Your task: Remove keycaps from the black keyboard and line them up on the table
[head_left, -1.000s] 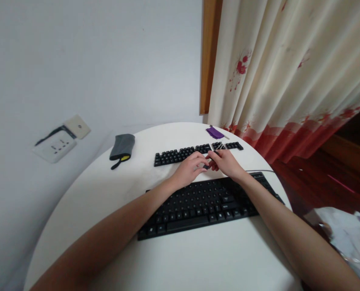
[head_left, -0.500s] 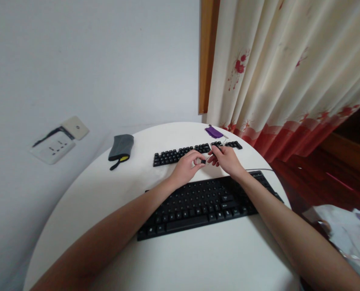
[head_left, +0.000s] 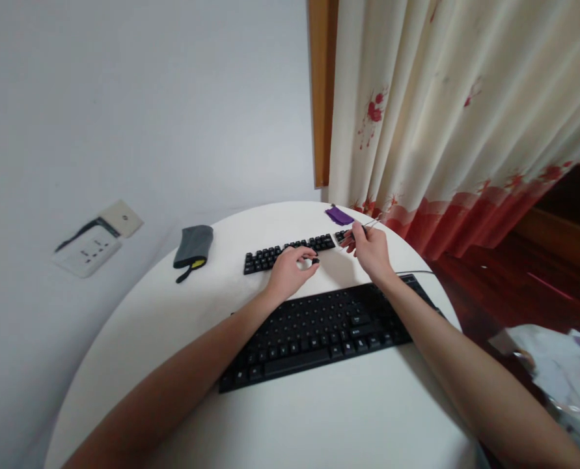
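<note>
My left hand (head_left: 290,270) is closed in a pinch on a small black keycap (head_left: 315,260), held above the table between the two keyboard parts. My right hand (head_left: 370,247) is wrapped round a wire keycap puller (head_left: 365,230) with a dark handle; its thin wires stick out past the fingers. Below both hands lies a black keyboard (head_left: 314,332), its lower rows still capped and its upper area showing bare key stems. Behind the hands, loose black keycaps (head_left: 265,257) stand in rows, partly hidden by both hands.
A grey cloth pouch (head_left: 194,246) with a yellow lining lies at the left of the round white table (head_left: 157,345). Near the back edge is a purple cloth (head_left: 339,215). A cable (head_left: 411,271) runs off to the right. A wall and curtain (head_left: 416,130) border the table.
My hands have drawn apart: the left has moved left with the keycap, the right slightly right and up with the puller. The view has shifted a little.
</note>
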The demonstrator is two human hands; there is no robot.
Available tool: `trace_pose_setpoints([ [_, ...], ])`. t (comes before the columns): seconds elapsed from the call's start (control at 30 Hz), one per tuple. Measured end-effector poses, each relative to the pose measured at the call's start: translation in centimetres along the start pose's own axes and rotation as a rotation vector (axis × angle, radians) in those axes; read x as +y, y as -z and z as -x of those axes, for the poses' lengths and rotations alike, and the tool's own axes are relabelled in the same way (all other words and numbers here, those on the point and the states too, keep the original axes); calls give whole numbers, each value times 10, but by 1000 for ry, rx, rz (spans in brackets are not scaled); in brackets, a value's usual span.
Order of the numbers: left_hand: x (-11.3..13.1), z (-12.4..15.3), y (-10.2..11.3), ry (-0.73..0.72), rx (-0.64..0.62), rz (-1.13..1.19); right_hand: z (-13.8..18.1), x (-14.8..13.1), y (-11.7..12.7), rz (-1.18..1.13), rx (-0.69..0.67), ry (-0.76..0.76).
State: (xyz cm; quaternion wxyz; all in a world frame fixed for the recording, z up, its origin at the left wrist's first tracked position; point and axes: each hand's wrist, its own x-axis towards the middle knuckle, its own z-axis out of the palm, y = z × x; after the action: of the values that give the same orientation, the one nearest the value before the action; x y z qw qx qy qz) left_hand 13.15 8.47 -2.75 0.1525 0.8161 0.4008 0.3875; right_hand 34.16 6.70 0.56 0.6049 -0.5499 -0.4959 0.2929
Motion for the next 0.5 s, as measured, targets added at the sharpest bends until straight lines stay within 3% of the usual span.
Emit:
trace_pose_setpoints([
  [0.23,-1,-19,-13,-94,-286,-159,-4,3,1,11,0,38],
  [0.33,1,-26,-21,-142,-288,-229,-4,2,2,1,1,54],
  [0.5,1,-37,-30,-145,-171,-314,-5,1,3,4,-7,69],
])
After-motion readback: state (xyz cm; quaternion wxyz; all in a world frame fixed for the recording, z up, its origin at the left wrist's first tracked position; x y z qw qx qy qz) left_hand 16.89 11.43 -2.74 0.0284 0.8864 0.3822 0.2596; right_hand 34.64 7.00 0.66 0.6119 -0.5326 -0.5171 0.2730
